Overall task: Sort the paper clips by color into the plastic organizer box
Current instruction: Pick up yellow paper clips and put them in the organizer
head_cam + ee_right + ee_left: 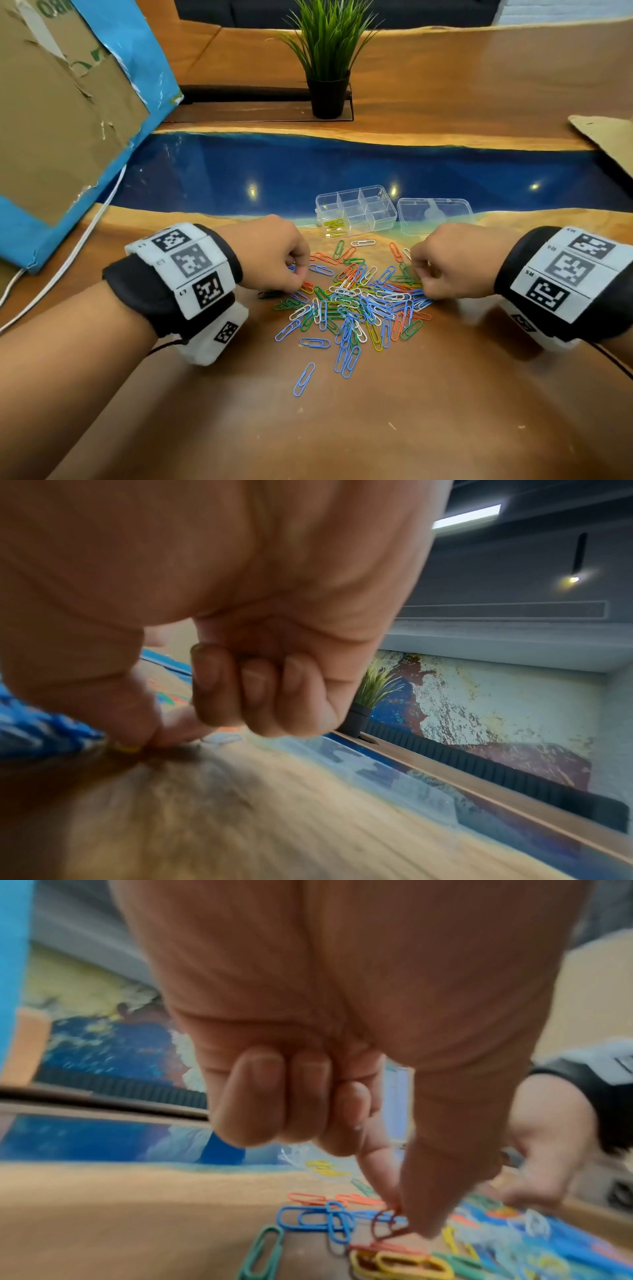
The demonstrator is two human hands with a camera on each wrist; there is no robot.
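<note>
A heap of paper clips [356, 301] in blue, green, red, yellow and white lies on the wooden table. Behind it stands the clear organizer box [356, 210], with yellow clips [334, 228] in its near-left compartment. My left hand [274, 253] is at the heap's left edge; in the left wrist view its thumb and forefinger pinch a red clip [387, 1225], the other fingers curled. My right hand [445, 260] is at the heap's right edge; in the right wrist view its thumb and forefinger pinch a yellow clip [128, 748] against the table.
The box's clear lid [435, 216] lies open to its right. A potted plant [327, 61] stands farther back. A torn cardboard and blue box [68, 113] leans at the left, with a white cable [68, 260] beside it. Cardboard [606, 137] lies at the right.
</note>
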